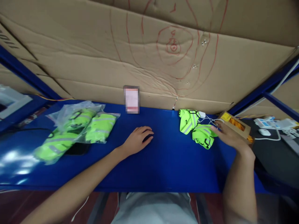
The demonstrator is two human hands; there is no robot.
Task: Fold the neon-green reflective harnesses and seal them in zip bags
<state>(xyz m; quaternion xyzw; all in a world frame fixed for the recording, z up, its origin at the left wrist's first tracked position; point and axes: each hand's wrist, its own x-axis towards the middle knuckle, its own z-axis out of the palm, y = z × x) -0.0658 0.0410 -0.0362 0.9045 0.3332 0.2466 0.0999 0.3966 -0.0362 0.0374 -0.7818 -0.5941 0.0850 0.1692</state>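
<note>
My left hand (pixel 138 141) rests on the blue tabletop (pixel 161 168), fingers loosely bent and apart, with nothing in it. My right hand (pixel 229 135) is over the right side of the table, thumb and fingers apart. Its thumb reaches the edge of a rolled neon-yellow reflective strap bundle (pixel 202 134) with a black buckle; whether it touches is unclear. Just behind lies a second reflective strap bundle (pixel 188 120), partly unrolled. To the left of my left hand are several similar bundles in clear plastic bags, one bagged bundle (pixel 101 127) being nearest.
A cardboard box (pixel 240 128) with orange contents stands beyond my right hand, near a white charger (pixel 201 114) and cable. A blurred card (pixel 132 100) leans against the cardboard wall (pixel 93 62). A black flat object (pixel 78 149) lies under the left bags. Blue metal posts flank the table.
</note>
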